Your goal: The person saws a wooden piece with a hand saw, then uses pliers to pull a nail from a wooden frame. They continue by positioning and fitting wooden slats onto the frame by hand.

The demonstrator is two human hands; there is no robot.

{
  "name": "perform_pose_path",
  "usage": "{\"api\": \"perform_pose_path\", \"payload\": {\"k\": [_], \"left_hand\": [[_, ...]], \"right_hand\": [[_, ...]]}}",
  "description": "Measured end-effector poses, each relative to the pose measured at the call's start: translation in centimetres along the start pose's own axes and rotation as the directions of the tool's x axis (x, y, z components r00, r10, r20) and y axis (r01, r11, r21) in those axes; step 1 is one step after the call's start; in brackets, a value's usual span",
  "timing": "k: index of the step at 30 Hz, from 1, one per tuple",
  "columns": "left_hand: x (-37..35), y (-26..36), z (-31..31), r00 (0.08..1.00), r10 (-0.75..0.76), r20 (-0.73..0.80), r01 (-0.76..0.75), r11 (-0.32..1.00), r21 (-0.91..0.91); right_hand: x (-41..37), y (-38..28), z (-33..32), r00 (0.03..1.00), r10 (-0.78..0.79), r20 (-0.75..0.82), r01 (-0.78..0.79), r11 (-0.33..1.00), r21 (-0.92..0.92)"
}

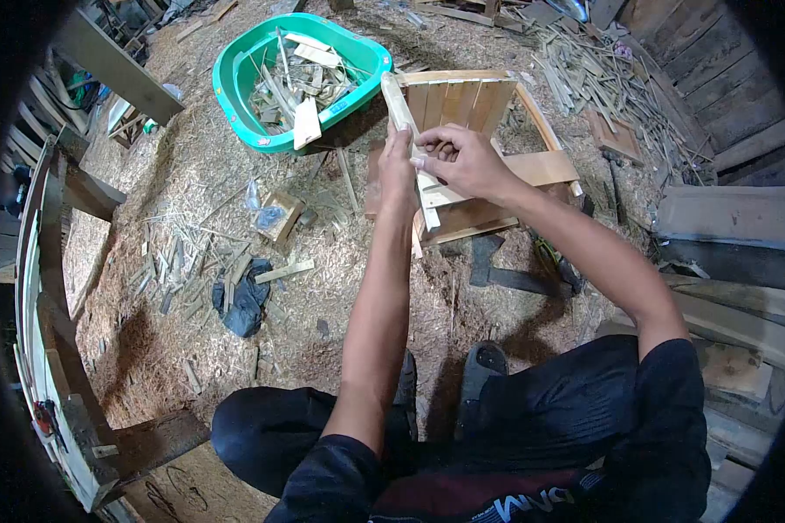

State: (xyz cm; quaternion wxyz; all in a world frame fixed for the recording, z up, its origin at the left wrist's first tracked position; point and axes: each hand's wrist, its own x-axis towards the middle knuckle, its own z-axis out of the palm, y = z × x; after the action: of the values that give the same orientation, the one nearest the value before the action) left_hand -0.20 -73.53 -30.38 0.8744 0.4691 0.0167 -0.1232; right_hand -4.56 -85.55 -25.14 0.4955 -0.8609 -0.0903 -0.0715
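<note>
A small wooden furniture piece [462, 103] with a slatted panel stands on the floor in front of me. My left hand [398, 173] is closed around the side of its near-left wooden rail [399, 103], fingers pointing up along it. Curled against the same rail is my right hand [467, 162], thumb and fingertips pressed together at its inner edge. Whatever those fingertips may pinch is too small to make out. Below my right wrist runs a flat light board [539, 169] of the piece.
A green plastic tub [228, 80] with wood scraps stands beyond my left hand. A dark axe-like tool [519, 277] lies below the furniture piece. Shavings cover the floor, with a black plastic bag [244, 301] and a small wooden box [279, 218]. Planks [733, 327] are stacked at right.
</note>
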Motion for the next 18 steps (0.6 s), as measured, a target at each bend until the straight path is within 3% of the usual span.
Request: {"api": "perform_pose_path", "payload": {"k": [3, 6, 9, 18], "left_hand": [[1.6, -1.2, -0.9, 0.999, 0.015, 0.03, -0.014, 1.0, -0.019], [0.8, -0.6, -0.5, 0.996, -0.05, 0.078, 0.059, 0.991, -0.121], [0.0, 0.3, 0.3, 0.998, -0.047, 0.037, 0.05, 0.995, -0.083], [0.2, -0.1, 0.4, 0.999, 0.011, -0.045, -0.009, 0.999, 0.05]], "right_hand": [[0.1, 0.4, -0.4, 0.995, 0.078, 0.062, -0.079, 0.997, 0.012], [0.7, 1.4, -1.0, 0.984, -0.049, 0.172, 0.047, 0.999, 0.016], [0.6, 1.9, -1.2, 0.975, -0.093, 0.202, 0.088, 0.995, 0.037], [0.3, 1.8, -0.6, 0.989, -0.092, 0.114, 0.088, 0.995, 0.04]]}}
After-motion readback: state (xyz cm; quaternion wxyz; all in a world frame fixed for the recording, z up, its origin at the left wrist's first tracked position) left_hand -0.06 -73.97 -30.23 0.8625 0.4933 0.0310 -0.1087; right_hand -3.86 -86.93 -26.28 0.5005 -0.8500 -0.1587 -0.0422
